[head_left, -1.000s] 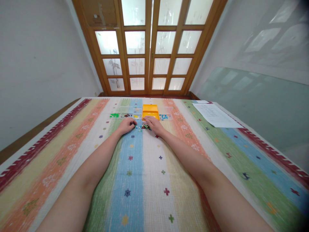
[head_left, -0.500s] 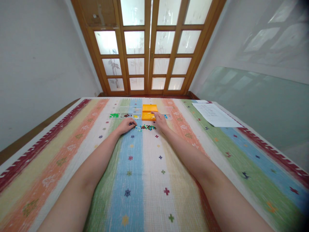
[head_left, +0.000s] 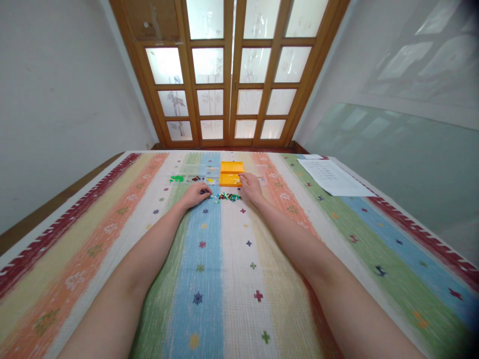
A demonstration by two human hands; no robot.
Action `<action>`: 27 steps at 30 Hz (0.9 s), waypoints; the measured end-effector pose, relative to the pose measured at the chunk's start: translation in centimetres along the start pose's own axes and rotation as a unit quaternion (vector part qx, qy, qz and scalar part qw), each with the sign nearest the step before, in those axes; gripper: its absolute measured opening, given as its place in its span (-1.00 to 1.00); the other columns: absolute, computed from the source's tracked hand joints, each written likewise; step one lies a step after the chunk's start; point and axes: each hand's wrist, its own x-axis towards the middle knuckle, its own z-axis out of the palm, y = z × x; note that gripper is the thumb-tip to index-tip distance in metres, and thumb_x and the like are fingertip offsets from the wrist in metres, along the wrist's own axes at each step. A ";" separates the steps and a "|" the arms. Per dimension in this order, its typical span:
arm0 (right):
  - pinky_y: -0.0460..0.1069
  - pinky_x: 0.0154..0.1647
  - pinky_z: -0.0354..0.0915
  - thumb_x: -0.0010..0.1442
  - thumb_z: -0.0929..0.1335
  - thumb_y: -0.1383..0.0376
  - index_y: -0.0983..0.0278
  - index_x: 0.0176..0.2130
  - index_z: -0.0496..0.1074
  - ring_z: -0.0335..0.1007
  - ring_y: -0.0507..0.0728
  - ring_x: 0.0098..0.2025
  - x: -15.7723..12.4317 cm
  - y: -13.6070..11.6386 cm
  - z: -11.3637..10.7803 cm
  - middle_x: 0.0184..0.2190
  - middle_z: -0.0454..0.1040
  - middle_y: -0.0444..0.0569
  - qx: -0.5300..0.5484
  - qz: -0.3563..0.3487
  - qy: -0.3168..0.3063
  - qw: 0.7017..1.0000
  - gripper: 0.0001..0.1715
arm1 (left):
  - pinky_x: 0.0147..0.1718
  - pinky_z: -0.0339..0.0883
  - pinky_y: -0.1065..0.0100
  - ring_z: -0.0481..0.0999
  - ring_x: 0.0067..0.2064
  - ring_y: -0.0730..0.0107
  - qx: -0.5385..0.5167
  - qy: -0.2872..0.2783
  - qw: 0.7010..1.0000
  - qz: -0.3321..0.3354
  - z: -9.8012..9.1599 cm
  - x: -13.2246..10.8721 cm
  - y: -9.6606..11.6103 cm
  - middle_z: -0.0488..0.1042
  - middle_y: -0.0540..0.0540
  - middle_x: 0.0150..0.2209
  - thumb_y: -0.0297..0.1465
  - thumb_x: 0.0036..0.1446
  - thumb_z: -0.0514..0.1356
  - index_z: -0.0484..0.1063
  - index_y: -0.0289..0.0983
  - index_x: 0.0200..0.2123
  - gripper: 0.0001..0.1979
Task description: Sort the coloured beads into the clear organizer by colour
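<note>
My left hand (head_left: 197, 195) rests on the cloth at the left end of a pile of small mixed-colour pieces (head_left: 229, 197), its fingers bent together; what they hold, if anything, is too small to name. My right hand (head_left: 250, 187) is at the right edge of an open orange box (head_left: 225, 182) with small white pieces inside, its fingertips close together. Beside the orange box on the left, a clear compartment box (head_left: 183, 175) holds green pieces (head_left: 177, 178), dark brown pieces (head_left: 197, 178) and yellow pieces (head_left: 210, 181). Another clear box (head_left: 262, 175) is partly hidden behind my right hand.
A striped, patterned cloth (head_left: 202, 319) covers the table. White printed sheets (head_left: 329, 175) lie at the far right. Beyond the table's far edge stand wooden doors with glass panes (head_left: 232, 85), between pale walls.
My right hand has shifted slightly to the right, showing more of the orange box and covering more of the clear box's blue pieces. My left hand has stayed in place.
</note>
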 end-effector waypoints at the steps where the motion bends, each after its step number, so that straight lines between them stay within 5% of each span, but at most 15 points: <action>1: 0.20 0.17 0.33 0.41 0.20 0.14 0.26 -0.05 0.58 0.47 0.29 0.04 0.0 -0.2 -0.1 -0.04 0.60 0.12 -0.003 -0.010 0.000 1.000 -0.56 | -0.03 0.39 0.24 0.53 -0.15 0.27 -0.013 0.006 1.000 -0.012 0.1 0.0 0.0 0.59 -0.08 -0.21 -0.36 0.18 0.25 0.62 -0.22 -0.24 -0.86; 8: 0.20 0.18 0.32 0.42 0.22 0.15 0.25 -0.05 0.58 0.45 0.29 0.04 -0.4 -1.6 -0.5 -0.04 0.60 0.13 0.004 -0.044 -0.020 0.999 -0.59 | -0.16 0.42 0.30 0.54 -0.24 0.32 -0.168 0.181 0.961 -0.125 -0.1 0.6 -1.3 0.60 -0.08 -0.25 -0.33 0.17 0.20 0.54 -0.27 -0.20 -0.80; 16: 0.18 0.18 0.31 0.42 0.23 0.15 0.22 -0.05 0.58 0.45 0.26 0.04 -0.5 -1.9 -0.4 -0.05 0.59 0.09 0.008 -0.060 -0.028 0.998 -0.62 | -0.37 0.34 0.40 0.46 -0.39 0.38 -0.183 0.369 0.881 -0.232 -2.3 0.4 -4.7 0.50 -0.02 -0.40 -0.35 0.11 0.18 0.51 -0.28 -0.20 -0.79; 21: 0.18 0.21 0.29 0.41 0.25 0.20 0.23 -0.05 0.57 0.44 0.26 0.07 -0.7 -2.6 -0.7 -0.04 0.59 0.10 0.016 -0.072 -0.040 0.997 -0.66 | -0.43 0.30 0.44 0.43 -0.44 0.43 -0.197 0.429 0.841 -0.264 -3.1 0.0 -5.9 0.48 -0.01 -0.40 -0.38 0.09 0.17 0.49 -0.29 -0.21 -0.81; 27: 0.19 0.22 0.29 0.39 0.28 0.26 0.23 -0.01 0.57 0.43 0.26 0.09 -1.1 -3.2 -0.4 0.01 0.58 0.09 0.007 -0.102 -0.068 0.992 -0.69 | -0.42 0.30 0.45 0.43 -0.44 0.44 -0.181 0.442 0.840 -0.258 -3.2 -0.1 -5.7 0.49 -0.01 -0.38 -0.38 0.10 0.15 0.48 -0.28 -0.19 -0.79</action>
